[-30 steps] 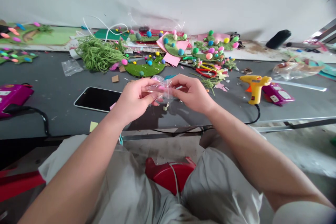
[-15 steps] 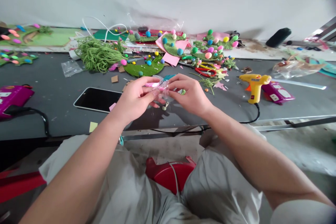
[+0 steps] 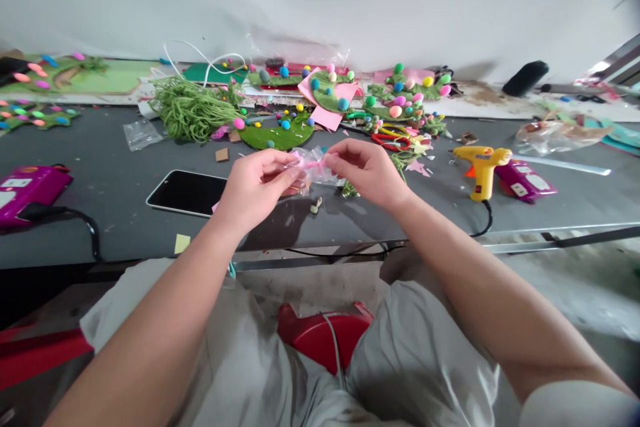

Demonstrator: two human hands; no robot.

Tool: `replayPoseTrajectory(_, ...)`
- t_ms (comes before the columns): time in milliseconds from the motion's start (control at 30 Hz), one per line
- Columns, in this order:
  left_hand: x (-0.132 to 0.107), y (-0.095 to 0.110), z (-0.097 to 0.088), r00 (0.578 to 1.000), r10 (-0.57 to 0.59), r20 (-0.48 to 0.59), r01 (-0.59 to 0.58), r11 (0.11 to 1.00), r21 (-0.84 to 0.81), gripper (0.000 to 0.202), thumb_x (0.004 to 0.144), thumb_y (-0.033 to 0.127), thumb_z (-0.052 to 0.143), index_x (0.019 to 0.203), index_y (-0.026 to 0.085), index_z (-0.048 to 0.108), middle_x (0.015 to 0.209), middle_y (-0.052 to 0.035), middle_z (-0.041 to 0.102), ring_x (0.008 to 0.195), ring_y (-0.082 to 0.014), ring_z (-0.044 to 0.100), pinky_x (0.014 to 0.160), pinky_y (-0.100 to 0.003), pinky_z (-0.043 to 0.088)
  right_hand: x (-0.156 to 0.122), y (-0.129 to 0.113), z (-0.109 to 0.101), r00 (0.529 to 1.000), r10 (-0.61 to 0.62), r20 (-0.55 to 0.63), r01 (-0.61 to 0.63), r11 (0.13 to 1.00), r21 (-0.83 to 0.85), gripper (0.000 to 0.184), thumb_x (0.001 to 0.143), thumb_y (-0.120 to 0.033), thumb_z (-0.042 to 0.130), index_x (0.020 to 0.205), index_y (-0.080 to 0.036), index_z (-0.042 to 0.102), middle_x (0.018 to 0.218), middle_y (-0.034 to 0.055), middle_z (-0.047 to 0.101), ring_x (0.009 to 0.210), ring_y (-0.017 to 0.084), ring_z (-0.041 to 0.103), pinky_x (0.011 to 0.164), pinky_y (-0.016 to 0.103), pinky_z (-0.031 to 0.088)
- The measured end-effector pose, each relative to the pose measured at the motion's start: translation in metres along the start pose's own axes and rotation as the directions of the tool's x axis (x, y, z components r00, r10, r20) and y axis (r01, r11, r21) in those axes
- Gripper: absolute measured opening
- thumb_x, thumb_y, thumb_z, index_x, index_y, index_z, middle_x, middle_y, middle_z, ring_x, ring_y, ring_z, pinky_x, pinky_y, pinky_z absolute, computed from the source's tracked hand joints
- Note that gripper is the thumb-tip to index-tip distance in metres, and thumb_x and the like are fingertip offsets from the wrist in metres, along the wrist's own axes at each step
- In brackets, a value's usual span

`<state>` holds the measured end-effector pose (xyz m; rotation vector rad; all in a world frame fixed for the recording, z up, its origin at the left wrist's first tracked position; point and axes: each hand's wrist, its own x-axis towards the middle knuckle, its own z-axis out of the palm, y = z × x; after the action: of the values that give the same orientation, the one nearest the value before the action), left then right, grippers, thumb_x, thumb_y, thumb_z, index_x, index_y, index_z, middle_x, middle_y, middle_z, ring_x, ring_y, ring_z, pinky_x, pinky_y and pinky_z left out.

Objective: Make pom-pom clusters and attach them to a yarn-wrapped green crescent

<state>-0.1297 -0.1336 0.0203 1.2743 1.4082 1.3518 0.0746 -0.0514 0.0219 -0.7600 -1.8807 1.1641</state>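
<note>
Between my two hands is a small clear plastic bag (image 3: pixel 315 170) with something pink in it, too small to make out. My left hand (image 3: pixel 257 187) pinches the bag's left side between thumb and fingers. On its other side my right hand (image 3: pixel 367 172) has thumb and fingertips closed on the bag near the pink part. Below the bag a small pale earbud-like piece (image 3: pixel 315 205) lies on the grey table (image 3: pixel 280 230). A bit of green twisted cord (image 3: pixel 350 190) shows just under my right hand.
A black-screened phone (image 3: pixel 187 192) lies left of my hands. Farther right rests a yellow glue gun (image 3: pixel 483 170) beside a purple box (image 3: pixel 527 180); another purple box (image 3: pixel 35 193) stands far left. Behind are green yarn (image 3: pixel 193 107), felt shapes with pompoms (image 3: pixel 277 135) and red-handled scissors (image 3: pixel 393 141).
My hands have drawn slightly apart, and the plastic bag is now stretched out and more visible between them. My right fingers have shifted onto the pink part. The view has moved a little.
</note>
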Motion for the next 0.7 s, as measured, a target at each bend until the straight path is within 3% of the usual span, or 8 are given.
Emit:
replayPoseTrajectory(167, -0.001, -0.002, 0.000, 0.999, 0.025, 0.046, -0.024, 1.000, -0.009, 0.045, 0.074, 0.053, 0.088, 0.099, 0.018, 0.076, 0.101, -0.0086, 0.081, 0.088, -0.0249, 0.078, 0.086, -0.040, 0.067, -0.001, 0.002, -0.005, 0.996, -0.043, 0.078, 0.048, 0.997, -0.060, 0.027, 0.087, -0.038, 0.080, 0.102, -0.016, 0.082, 0.097, 0.0059, 0.076, 0.078, 0.014, 0.063, 0.072, 0.029, 0.050)
replayPoseTrajectory(300, -0.001, -0.003, 0.001, 0.995, 0.059, 0.081, -0.062, 0.997, 0.041, 0.040, 0.079, 0.051, 0.085, 0.100, 0.017, 0.076, 0.101, -0.0086, 0.081, 0.089, -0.0239, 0.077, 0.086, -0.038, 0.066, -0.003, 0.008, -0.002, 0.990, -0.044, 0.130, 0.055, 0.995, -0.079, 0.031, 0.084, -0.042, 0.082, 0.104, -0.018, 0.084, 0.095, 0.0060, 0.076, 0.076, 0.015, 0.063, 0.068, 0.028, 0.050)
replayPoseTrajectory(433, -0.001, -0.003, 0.002, 0.992, 0.042, 0.118, -0.048, 0.997, 0.054, 0.038, 0.080, 0.049, 0.085, 0.099, 0.018, 0.076, 0.098, -0.0081, 0.081, 0.085, -0.0232, 0.078, 0.086, -0.039, 0.067, -0.005, 0.009, 0.003, 0.991, -0.092, 0.097, 0.106, 0.983, -0.149, 0.021, 0.086, -0.037, 0.081, 0.097, -0.020, 0.084, 0.089, 0.0037, 0.074, 0.071, 0.013, 0.060, 0.068, 0.029, 0.049)
replayPoseTrajectory(533, -0.001, -0.002, 0.002, 0.996, -0.010, 0.088, 0.006, 0.999, 0.043, 0.041, 0.078, 0.051, 0.087, 0.100, 0.019, 0.076, 0.097, -0.0088, 0.082, 0.084, -0.0249, 0.078, 0.085, -0.042, 0.067, -0.004, 0.004, 0.001, 0.990, -0.122, 0.069, 0.133, 0.974, -0.184, 0.021, 0.089, -0.040, 0.078, 0.090, -0.020, 0.081, 0.088, 0.0036, 0.073, 0.073, 0.014, 0.060, 0.070, 0.030, 0.049)
replayPoseTrajectory(700, -0.001, 0.004, -0.001, 0.999, -0.033, -0.027, 0.035, 0.996, 0.077, 0.042, 0.076, 0.048, 0.089, 0.100, 0.017, 0.076, 0.096, -0.0105, 0.082, 0.088, -0.0281, 0.079, 0.086, -0.045, 0.067, 0.003, -0.003, -0.013, 0.995, 0.006, -0.103, -0.007, 1.000, -0.006, 0.037, 0.091, -0.057, 0.072, 0.090, -0.019, 0.069, 0.079, 0.0023, 0.067, 0.066, 0.013, 0.060, 0.064, 0.029, 0.052)
